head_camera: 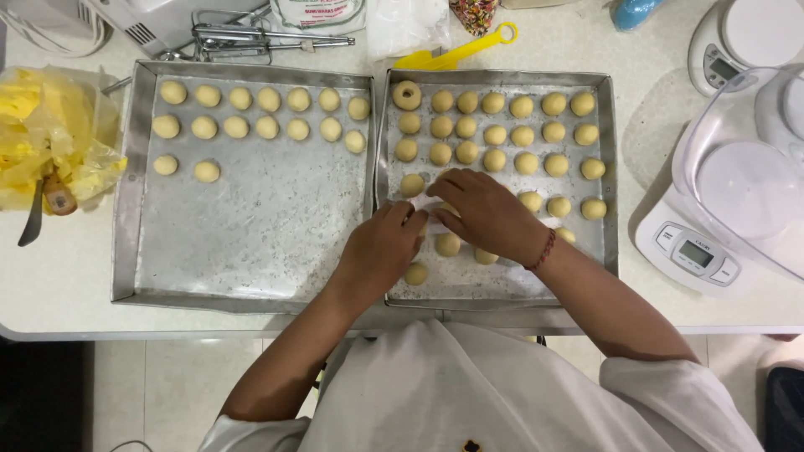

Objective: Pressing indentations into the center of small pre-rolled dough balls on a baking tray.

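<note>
- My left hand [381, 247] and right hand [486, 209] meet over the right-hand square metal baking tray [607, 167], fingertips pressed together on a pale dough ball [429, 209].
- The ball lies directly beneath them, in the middle row; both hands are equally near.

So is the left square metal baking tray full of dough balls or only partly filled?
Partly filled: the left square metal baking tray holds pale round dough balls only along its far edge; the rest is bare metal.
</note>
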